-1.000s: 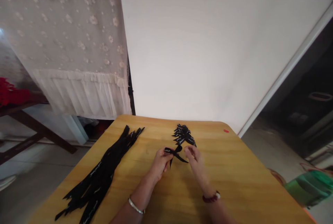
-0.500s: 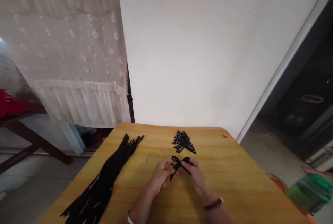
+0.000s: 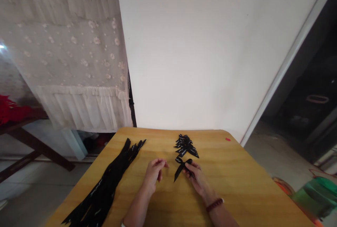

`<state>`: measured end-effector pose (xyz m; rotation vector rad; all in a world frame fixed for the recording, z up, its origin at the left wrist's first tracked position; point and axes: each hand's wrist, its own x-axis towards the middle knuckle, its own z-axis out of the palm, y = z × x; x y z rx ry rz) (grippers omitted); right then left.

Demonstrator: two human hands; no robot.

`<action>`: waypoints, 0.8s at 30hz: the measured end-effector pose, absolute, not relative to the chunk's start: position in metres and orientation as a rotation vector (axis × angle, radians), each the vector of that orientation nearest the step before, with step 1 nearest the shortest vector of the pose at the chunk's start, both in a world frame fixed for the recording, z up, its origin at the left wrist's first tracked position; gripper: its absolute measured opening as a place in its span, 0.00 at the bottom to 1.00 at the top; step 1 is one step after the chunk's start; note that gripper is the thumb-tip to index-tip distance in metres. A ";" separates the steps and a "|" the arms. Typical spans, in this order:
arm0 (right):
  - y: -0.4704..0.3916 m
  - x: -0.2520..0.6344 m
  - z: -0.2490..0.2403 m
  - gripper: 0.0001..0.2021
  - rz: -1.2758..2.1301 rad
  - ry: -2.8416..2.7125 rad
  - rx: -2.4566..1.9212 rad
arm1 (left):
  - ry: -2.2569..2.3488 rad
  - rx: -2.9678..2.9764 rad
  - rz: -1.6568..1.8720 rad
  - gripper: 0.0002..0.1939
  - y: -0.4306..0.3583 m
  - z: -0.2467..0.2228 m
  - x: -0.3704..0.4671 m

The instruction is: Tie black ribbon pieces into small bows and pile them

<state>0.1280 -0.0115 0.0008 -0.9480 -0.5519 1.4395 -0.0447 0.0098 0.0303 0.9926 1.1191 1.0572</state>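
My right hand pinches a black ribbon bow with pale lettering, thumb over its knot, its two tails hanging down. Left of the bow and apart from it is my left hand, its fingers curled in and thumb against them, with nothing visible in the grasp. Just beyond the bow, a small pile of overlapping black bows with white script lies on the table. To the left of my left hand stretches a long bundle of loose black ribbon strips.
The wooden table meets a white wall panel at its far edge. A small red piece lies near the far right corner. A lace curtain hangs at left, and a green container stands beyond the right edge.
My left hand has let go of the bow's tail and moved left, away from it. My right hand still holds the bow in about the same place.
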 end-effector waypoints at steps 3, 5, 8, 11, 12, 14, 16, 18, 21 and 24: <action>-0.010 0.128 -0.001 0.09 1.453 -0.538 -0.932 | 1.133 0.988 1.054 0.11 0.009 0.030 -0.045; -0.009 0.128 -0.003 0.09 1.464 -0.529 -0.912 | 1.132 0.983 1.057 0.11 0.008 0.029 -0.045; -0.007 0.129 -0.005 0.09 1.479 -0.518 -0.883 | 1.118 0.960 1.058 0.11 0.006 0.029 -0.045; -0.006 0.129 -0.007 0.08 1.477 -0.489 -0.895 | 1.089 0.903 1.068 0.12 0.005 0.030 -0.044; -0.006 0.129 -0.007 0.08 1.474 -0.479 -0.901 | 1.083 0.882 1.082 0.12 0.005 0.030 -0.044; -0.006 0.129 -0.006 0.09 1.469 -0.469 -0.909 | 1.097 0.849 1.114 0.13 0.005 0.030 -0.043; -0.006 0.128 -0.006 0.09 1.471 -0.473 -0.915 | 1.143 0.828 1.138 0.14 0.004 0.030 -0.042; -0.007 0.128 -0.005 0.09 1.471 -0.487 -0.920 | 1.178 0.810 1.142 0.16 0.003 0.031 -0.039; -0.008 0.127 -0.004 0.09 1.450 -0.538 -0.919 | 1.176 0.767 1.120 0.19 0.000 0.032 -0.033; -0.009 0.125 -0.004 0.09 1.409 -0.647 -0.922 | 1.129 0.740 1.077 0.20 -0.002 0.032 -0.025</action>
